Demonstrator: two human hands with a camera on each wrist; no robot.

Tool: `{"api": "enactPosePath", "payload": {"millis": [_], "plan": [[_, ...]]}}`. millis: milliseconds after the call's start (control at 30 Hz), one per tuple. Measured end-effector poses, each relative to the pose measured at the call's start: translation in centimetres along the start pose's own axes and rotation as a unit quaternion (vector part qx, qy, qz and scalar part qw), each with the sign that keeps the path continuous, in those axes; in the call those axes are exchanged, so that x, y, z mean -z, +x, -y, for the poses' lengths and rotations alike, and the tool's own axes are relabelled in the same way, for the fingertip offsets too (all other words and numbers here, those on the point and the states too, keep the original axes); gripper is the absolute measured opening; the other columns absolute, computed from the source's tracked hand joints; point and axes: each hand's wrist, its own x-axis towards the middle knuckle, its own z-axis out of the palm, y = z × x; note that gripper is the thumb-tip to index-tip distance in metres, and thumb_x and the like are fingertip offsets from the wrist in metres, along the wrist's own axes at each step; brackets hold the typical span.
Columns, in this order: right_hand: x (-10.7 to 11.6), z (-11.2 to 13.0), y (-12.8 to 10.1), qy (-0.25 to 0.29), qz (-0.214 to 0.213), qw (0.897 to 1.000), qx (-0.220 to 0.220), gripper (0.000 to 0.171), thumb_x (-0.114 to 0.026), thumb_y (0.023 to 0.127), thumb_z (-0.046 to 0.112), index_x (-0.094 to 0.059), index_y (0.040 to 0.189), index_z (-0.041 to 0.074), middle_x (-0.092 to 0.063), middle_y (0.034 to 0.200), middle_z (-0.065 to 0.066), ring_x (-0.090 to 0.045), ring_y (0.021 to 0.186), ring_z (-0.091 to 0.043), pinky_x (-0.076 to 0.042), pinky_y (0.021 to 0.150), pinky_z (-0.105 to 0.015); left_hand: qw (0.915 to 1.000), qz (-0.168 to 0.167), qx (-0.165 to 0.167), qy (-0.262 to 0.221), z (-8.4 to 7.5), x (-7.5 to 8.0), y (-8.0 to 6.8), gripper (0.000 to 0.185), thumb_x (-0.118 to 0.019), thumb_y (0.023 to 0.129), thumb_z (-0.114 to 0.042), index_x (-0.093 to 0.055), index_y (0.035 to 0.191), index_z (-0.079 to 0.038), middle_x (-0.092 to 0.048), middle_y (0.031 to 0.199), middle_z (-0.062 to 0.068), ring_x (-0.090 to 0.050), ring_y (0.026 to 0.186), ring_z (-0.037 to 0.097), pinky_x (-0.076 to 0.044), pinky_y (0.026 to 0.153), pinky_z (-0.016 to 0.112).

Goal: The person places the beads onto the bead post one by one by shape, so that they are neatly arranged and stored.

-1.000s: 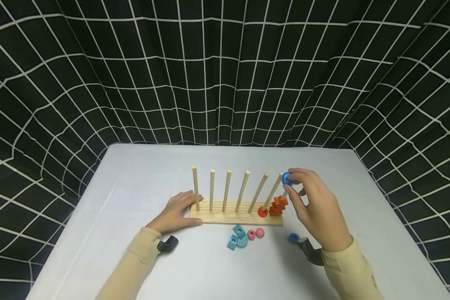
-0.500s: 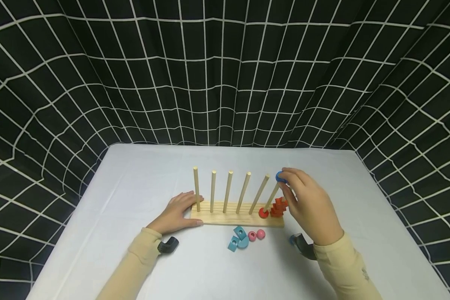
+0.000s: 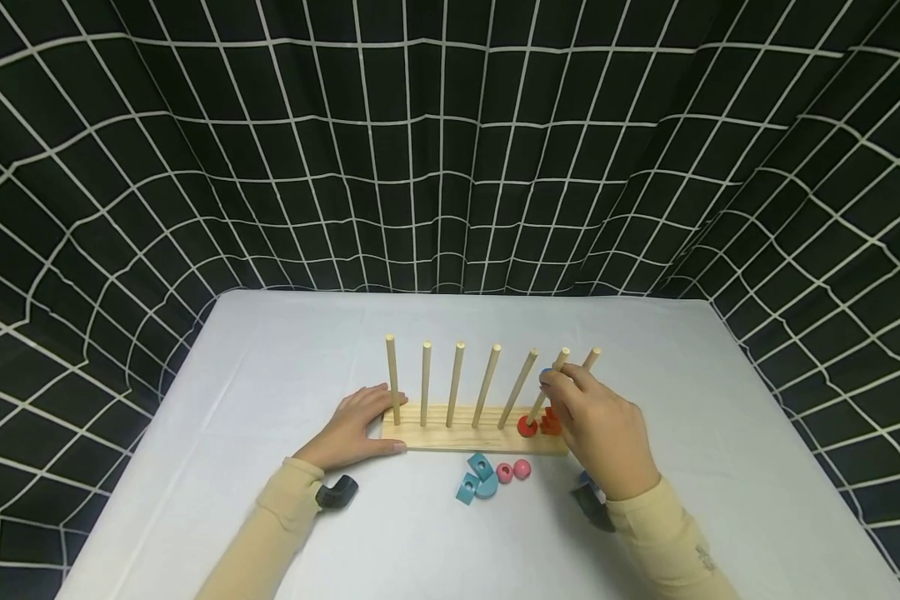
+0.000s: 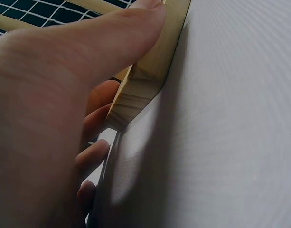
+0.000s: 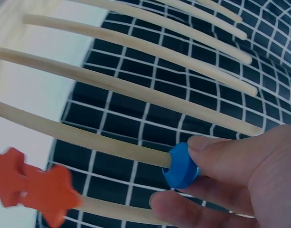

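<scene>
Right hand (image 3: 600, 433) pinches a blue ring (image 5: 182, 166) threaded on the peg rack's (image 3: 474, 435) second peg from the right, above a red disc (image 3: 527, 427). Orange star pieces (image 5: 29, 187) occupy the neighbouring end peg. Left hand (image 3: 351, 429) lies flat, fingers straight, against the rack's left end. Teal and pink pieces (image 3: 489, 477), apparently loose, lie before the rack.
</scene>
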Motion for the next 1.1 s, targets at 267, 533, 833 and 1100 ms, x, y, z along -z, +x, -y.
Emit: {"api": "enactPosePath", "payload": {"millis": [267,533,833,1100], "plan": [[-2.2,-0.2,-1.5,-0.009,0.034,0.999,-0.001,0.026,-0.080,0.077,0.011,-0.066,0.099,0.014,-0.066,0.089,-0.001,-0.068,0.066,-0.018,-0.055,0.049,-0.035,1.0000,0.000,0.000,0.000,0.1,-0.1,-0.1,0.073,-0.068,0.076,-0.064,-0.048,0.138,-0.032,-0.043,0.148,-0.001,-0.026,0.144,0.027,-0.014,0.117,0.053],[-4.2,-0.4,-2.7,-0.010,0.085,0.996,-0.006,0.034,-0.087,0.066,0.009,-0.069,0.094,0.014,-0.064,0.081,-0.001,-0.062,0.055,-0.015,-0.051,0.043,-0.031,1.0000,0.003,0.004,0.004,0.1,0.0,-0.1,0.074,-0.068,0.076,-0.064,-0.047,0.139,-0.031,-0.043,0.149,-0.002,-0.025,0.144,0.026,-0.013,0.118,0.051],[-5.7,-0.6,-3.8,-0.016,0.097,0.995,-0.007,0.027,-0.086,0.070,0.011,-0.068,0.090,0.013,-0.064,0.077,-0.002,-0.054,0.046,-0.015,-0.043,0.036,-0.028,0.9999,-0.004,-0.006,0.008,0.2,-0.1,0.1,0.074,-0.068,0.076,-0.063,-0.048,0.139,-0.030,-0.044,0.147,-0.002,-0.027,0.143,0.027,-0.015,0.117,0.053],[-6.1,-0.6,-4.0,-0.013,0.112,0.993,-0.017,0.027,-0.085,0.072,0.014,-0.068,0.093,0.014,-0.061,0.079,-0.002,-0.050,0.046,-0.014,-0.042,0.036,-0.026,1.0000,0.001,0.003,0.005,0.4,-0.2,0.0,0.074,-0.067,0.076,-0.065,-0.047,0.139,-0.031,-0.043,0.148,-0.001,-0.026,0.144,0.026,-0.014,0.117,0.053]]}}
